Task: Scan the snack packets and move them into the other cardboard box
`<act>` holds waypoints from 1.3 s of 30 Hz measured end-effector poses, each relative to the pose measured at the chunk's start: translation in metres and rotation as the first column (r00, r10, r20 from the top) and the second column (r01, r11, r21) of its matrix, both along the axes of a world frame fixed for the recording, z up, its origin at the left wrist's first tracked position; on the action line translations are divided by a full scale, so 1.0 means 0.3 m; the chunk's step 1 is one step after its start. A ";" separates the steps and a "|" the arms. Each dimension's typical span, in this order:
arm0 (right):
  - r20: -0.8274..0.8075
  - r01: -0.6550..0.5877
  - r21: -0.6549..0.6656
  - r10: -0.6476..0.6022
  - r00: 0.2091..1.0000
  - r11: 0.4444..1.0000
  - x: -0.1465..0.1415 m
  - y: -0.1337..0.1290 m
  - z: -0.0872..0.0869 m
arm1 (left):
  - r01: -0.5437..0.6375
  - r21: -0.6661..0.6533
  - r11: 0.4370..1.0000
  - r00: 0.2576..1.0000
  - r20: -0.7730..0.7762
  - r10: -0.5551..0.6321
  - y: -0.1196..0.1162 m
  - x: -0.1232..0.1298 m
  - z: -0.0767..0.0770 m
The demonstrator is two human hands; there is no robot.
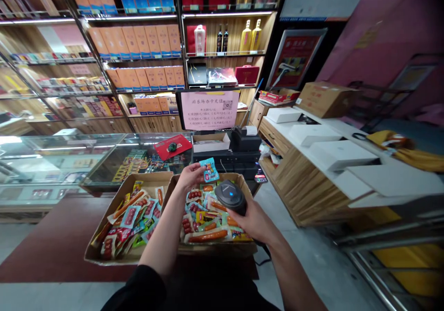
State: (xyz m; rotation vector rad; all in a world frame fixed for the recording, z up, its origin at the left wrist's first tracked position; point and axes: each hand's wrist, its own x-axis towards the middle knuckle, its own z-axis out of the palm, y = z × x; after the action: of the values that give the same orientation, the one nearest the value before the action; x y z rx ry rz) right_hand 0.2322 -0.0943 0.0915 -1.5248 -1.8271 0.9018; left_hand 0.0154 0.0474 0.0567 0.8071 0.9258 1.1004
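One blue packet was pinched in the left hand near the right carton; the right hand gripped a scanner. Many loose packets lay there and in the left carton; whether any were scanned did not show.

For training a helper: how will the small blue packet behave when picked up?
The blue packet probably weighs little: the left hand holds it by one edge. Its surface looks smooth, so it may slip. Looking flat, it seems unlikely to roll.
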 end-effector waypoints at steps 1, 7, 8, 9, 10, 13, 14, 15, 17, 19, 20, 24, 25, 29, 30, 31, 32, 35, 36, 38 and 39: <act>-0.019 0.002 0.008 -0.002 1.000 1.000 0.001 -0.001 -0.001 | -0.005 0.001 1.000 1.000 -0.001 0.005 0.000 0.003 0.001; -0.171 -0.022 0.045 0.030 0.985 0.999 -0.001 -0.004 -0.004 | -0.014 0.016 1.000 1.000 0.001 0.014 -0.008 0.015 -0.006; -0.185 -0.022 0.045 0.030 0.982 0.999 -0.002 -0.004 -0.005 | -0.019 0.018 1.000 1.000 -0.003 0.019 -0.008 0.017 -0.005; -0.191 -0.021 0.044 0.029 0.981 0.999 -0.003 -0.005 -0.006 | -0.025 0.019 1.000 1.000 -0.008 0.025 -0.007 0.019 -0.004; -0.192 -0.019 0.044 0.028 0.981 0.999 -0.004 -0.005 -0.007 | -0.035 0.020 0.999 0.999 -0.013 0.035 -0.006 0.020 -0.002; -0.189 -0.009 0.051 0.018 0.982 0.999 -0.006 -0.006 -0.006 | -0.066 0.022 0.998 0.998 -0.022 0.066 -0.004 0.021 0.003; -0.192 -0.003 0.051 0.012 0.981 0.999 -0.008 -0.006 -0.005 | -0.069 0.023 0.997 0.997 -0.025 0.069 -0.004 0.021 0.005; -0.196 0.004 0.045 0.005 0.981 0.999 -0.009 -0.007 -0.004 | -0.063 0.023 0.998 0.998 -0.029 0.064 -0.004 0.021 0.006; -0.199 0.012 0.022 -0.007 0.980 1.000 -0.012 -0.007 -0.002 | -0.040 0.024 0.999 0.999 -0.033 0.041 -0.005 0.020 0.007; -0.196 0.012 0.009 -0.010 0.981 1.000 -0.013 -0.006 0.001 | -0.029 0.024 0.999 0.999 -0.031 0.029 -0.008 0.016 0.005; -0.190 0.006 0.010 -0.004 0.982 1.000 -0.010 -0.004 0.002 | -0.030 0.025 0.999 0.999 -0.028 0.031 -0.009 0.011 0.004; -0.086 -0.018 0.006 0.018 0.996 1.000 0.017 0.021 0.017 | -0.097 0.035 0.995 0.995 -0.024 0.098 -0.023 -0.053 -0.002; -0.042 -0.009 0.006 0.009 0.999 1.000 0.026 0.032 0.021 | -0.130 0.036 0.991 0.991 -0.030 0.131 -0.030 -0.086 -0.002; 0.107 0.042 0.050 -0.047 0.993 0.998 0.050 0.090 0.031 | -0.316 0.052 0.947 0.943 -0.097 0.320 -0.095 -0.283 0.004; 0.137 0.038 0.061 -0.047 0.989 0.997 0.050 0.106 0.030 | -0.376 0.068 0.924 0.917 -0.117 0.382 -0.121 -0.343 0.007; 0.165 0.028 0.073 -0.039 0.986 0.997 0.047 0.122 0.029 | -0.439 0.080 0.895 0.884 -0.138 0.446 -0.152 -0.405 0.010; 0.189 0.016 0.086 -0.032 0.981 0.996 0.040 0.137 0.027 | -0.505 0.090 0.859 0.842 -0.167 0.512 -0.186 -0.465 0.013; 0.218 -0.047 0.121 0.019 0.976 0.992 0.006 0.177 0.023 | -0.653 0.134 0.746 0.706 -0.249 0.663 -0.300 -0.624 0.024; 0.219 -0.070 0.132 0.039 0.975 0.989 -0.009 0.188 0.023 | -0.682 0.153 0.715 0.667 -0.269 0.694 -0.337 -0.664 0.027; 0.244 -0.103 0.139 0.067 0.967 0.985 -0.041 0.205 0.026 | -0.722 0.196 0.663 0.601 -0.297 0.742 -0.401 -0.723 0.034; 0.273 -0.113 0.131 0.074 0.959 0.985 -0.055 0.210 0.029 | -0.732 0.217 0.646 0.577 -0.305 0.757 -0.426 -0.741 0.037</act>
State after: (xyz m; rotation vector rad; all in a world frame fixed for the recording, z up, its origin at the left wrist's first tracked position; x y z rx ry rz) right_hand 0.2156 -0.0313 0.1004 -1.5381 -2.1222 0.6104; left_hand -0.2068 -0.0803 0.0679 0.6890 1.6601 1.7612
